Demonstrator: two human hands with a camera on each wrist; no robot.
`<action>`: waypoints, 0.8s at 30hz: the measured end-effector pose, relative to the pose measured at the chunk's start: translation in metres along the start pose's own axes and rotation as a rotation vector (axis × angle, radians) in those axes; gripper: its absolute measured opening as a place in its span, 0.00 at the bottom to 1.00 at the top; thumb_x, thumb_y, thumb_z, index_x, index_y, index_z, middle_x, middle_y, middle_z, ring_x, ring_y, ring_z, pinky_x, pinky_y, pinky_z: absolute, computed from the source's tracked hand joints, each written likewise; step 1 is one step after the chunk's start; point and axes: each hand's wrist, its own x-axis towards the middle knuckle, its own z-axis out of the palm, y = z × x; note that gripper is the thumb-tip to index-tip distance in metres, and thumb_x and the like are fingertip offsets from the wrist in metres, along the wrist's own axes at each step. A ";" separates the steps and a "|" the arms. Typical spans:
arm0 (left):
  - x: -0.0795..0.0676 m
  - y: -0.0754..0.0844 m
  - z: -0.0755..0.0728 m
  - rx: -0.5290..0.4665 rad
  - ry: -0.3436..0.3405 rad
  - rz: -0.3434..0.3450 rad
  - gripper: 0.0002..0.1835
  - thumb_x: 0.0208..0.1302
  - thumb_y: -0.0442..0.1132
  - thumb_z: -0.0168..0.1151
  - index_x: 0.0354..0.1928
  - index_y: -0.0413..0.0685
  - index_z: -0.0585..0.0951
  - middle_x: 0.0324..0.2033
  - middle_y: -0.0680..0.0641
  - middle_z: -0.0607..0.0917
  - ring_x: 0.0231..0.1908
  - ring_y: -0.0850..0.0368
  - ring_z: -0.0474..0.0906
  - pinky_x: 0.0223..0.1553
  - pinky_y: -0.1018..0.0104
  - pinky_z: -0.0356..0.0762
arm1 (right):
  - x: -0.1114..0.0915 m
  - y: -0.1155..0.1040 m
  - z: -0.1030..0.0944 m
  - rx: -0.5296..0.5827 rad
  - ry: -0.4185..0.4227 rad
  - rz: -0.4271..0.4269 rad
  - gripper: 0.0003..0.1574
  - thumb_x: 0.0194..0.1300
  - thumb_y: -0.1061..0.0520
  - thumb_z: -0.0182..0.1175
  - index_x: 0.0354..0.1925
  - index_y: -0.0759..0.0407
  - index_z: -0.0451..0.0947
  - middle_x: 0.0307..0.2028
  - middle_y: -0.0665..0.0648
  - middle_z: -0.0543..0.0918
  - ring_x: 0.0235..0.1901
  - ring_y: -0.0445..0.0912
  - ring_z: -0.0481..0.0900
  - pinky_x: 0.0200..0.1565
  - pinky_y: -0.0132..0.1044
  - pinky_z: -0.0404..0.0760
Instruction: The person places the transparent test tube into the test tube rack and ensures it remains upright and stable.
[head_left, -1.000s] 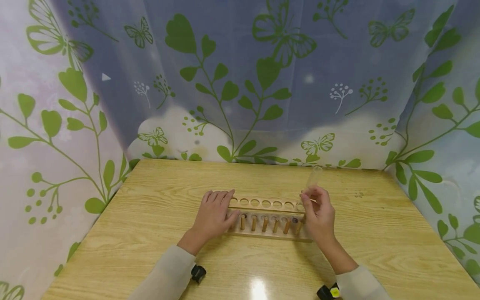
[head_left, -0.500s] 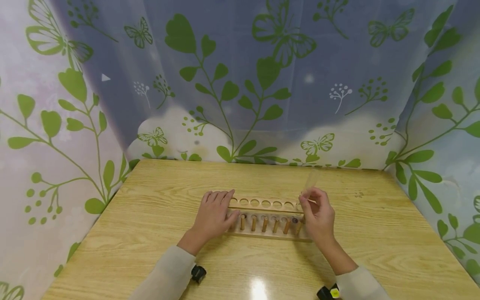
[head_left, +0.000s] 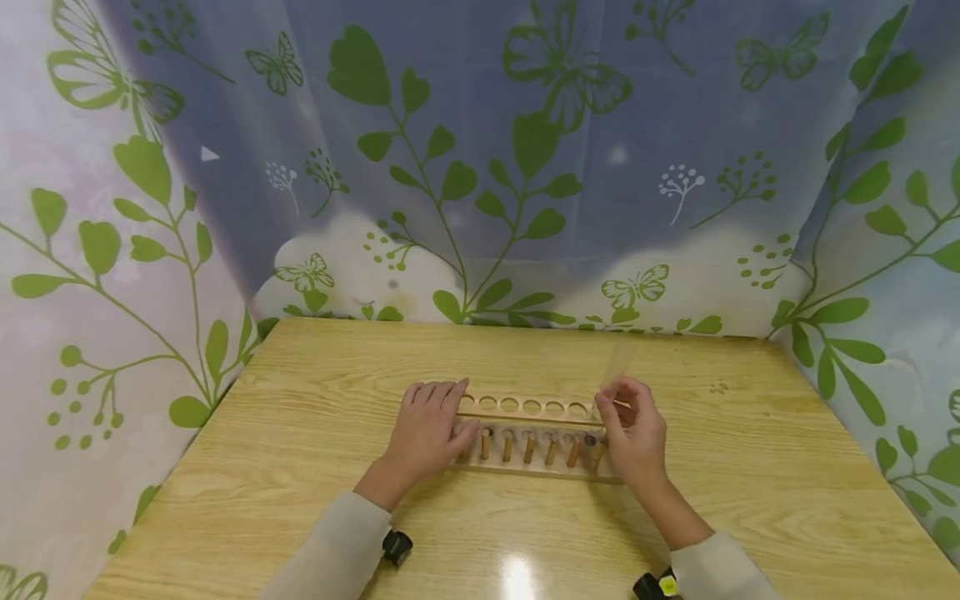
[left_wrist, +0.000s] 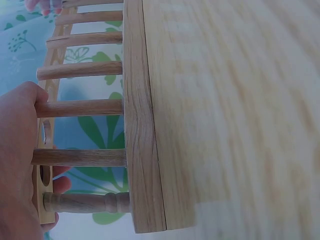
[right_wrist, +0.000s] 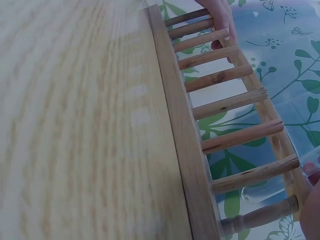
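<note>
A wooden test tube rack (head_left: 536,472) stands on the table, with a row of round holes along its top rail and upright pegs below. My left hand (head_left: 424,429) grips the rail's left end; in the left wrist view the thumb is in front and fingertips show behind. At the right end my right hand (head_left: 636,429) pinches a clear test tube (head_left: 621,362), tilted with its top leaning away. In the right wrist view the tube's rounded lower end (right_wrist: 250,194) shows below the rail, behind the pegs. My right fingers hide the rightmost hole.
The wood-grain table (head_left: 337,375) extends around the rack on all sides. Behind it hangs a curtain (head_left: 480,208) with leaves and butterflies, and similar cloth encloses both sides. Black wrist cameras, one of them on the right wrist (head_left: 649,586), sit close above the table.
The test tube has sunk slightly and its top has shifted a little left. My right hand has moved slightly left with it. The left hand and the rack stay still.
</note>
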 end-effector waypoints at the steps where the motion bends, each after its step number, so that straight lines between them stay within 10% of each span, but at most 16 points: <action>1: 0.000 0.000 0.000 0.001 0.002 -0.001 0.32 0.69 0.57 0.53 0.68 0.45 0.69 0.55 0.44 0.78 0.55 0.45 0.73 0.61 0.45 0.63 | 0.000 0.000 0.000 -0.015 -0.004 -0.011 0.15 0.58 0.80 0.57 0.44 0.80 0.70 0.33 0.64 0.77 0.36 0.41 0.80 0.39 0.21 0.79; 24: -0.001 0.002 -0.001 -0.003 0.047 0.013 0.32 0.67 0.57 0.55 0.66 0.45 0.71 0.53 0.44 0.80 0.53 0.45 0.74 0.59 0.45 0.65 | -0.004 0.009 0.001 -0.099 -0.003 -0.110 0.17 0.53 0.83 0.59 0.42 0.79 0.70 0.31 0.66 0.77 0.32 0.41 0.80 0.40 0.18 0.77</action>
